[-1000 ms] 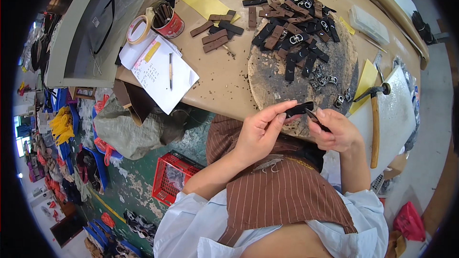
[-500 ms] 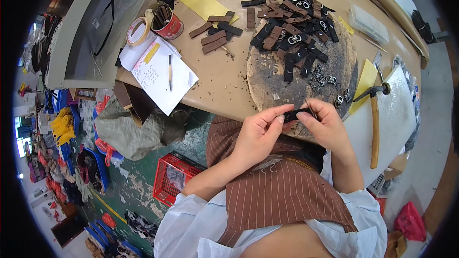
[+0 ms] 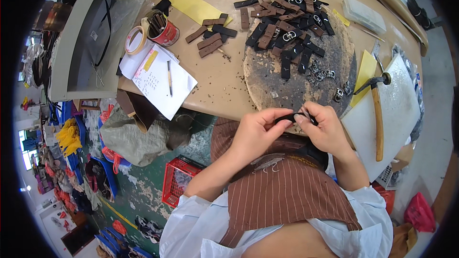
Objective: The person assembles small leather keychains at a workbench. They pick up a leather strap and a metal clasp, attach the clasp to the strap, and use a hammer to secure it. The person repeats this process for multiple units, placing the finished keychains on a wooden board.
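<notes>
A tan worktable [image 3: 224, 81] is curving across the upper half of the frame, with a round, dark-stained work block [image 3: 272, 79] sitting at its near edge right of centre. Black and brown leather strips [image 3: 287, 24] are lying heaped on the block's upper part, with small metal buckles [image 3: 322, 72] among them. Left of the block, sheets of paper [image 3: 160, 79] with a pen [image 3: 169, 71] are resting on the table, and above them a red tin [image 3: 165, 31] and a roll of tape [image 3: 135, 39] are standing side by side. At the right a hammer [image 3: 377, 110] is lying across a white board [image 3: 397, 114]. Below the table, toward the lower left, a green floor [image 3: 143, 188] is showing, with a red crate [image 3: 177, 184] and a grey sack [image 3: 138, 134] on it.

Just below the block's near edge, in the middle of the frame, the left hand [image 3: 256, 131] and right hand [image 3: 325, 131] are pinching a small black strap piece [image 3: 289, 117] between them, fingers of both curled closed on it, the thumbs touching its ends.

Compared with a second ago, the hands are sitting closer together and the strap piece is lying flatter between them, no longer tilted up toward the right.
</notes>
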`<move>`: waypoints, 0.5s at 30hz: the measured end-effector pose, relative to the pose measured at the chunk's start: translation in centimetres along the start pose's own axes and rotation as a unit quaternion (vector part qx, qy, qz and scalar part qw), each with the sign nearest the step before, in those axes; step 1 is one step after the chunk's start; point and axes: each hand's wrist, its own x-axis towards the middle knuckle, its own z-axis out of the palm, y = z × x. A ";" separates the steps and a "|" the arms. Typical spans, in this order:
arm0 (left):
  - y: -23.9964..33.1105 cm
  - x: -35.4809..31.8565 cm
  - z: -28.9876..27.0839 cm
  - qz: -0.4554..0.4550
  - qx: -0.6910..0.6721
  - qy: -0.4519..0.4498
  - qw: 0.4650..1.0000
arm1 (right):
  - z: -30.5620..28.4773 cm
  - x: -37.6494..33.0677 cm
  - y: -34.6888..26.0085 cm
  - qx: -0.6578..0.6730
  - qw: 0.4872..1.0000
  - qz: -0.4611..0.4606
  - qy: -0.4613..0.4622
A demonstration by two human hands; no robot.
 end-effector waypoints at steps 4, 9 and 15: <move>-1.5 0.7 1.4 0.139 0.210 0.089 0.964 | 1.0 0.3 2.5 0.024 0.998 0.023 0.046; 0.3 5.9 -0.6 0.095 -0.015 0.077 0.992 | -0.9 0.6 1.5 0.050 0.984 0.114 0.125; 4.6 10.9 -1.4 0.245 0.265 0.224 0.905 | -3.7 3.1 4.9 -0.286 0.914 -0.011 0.288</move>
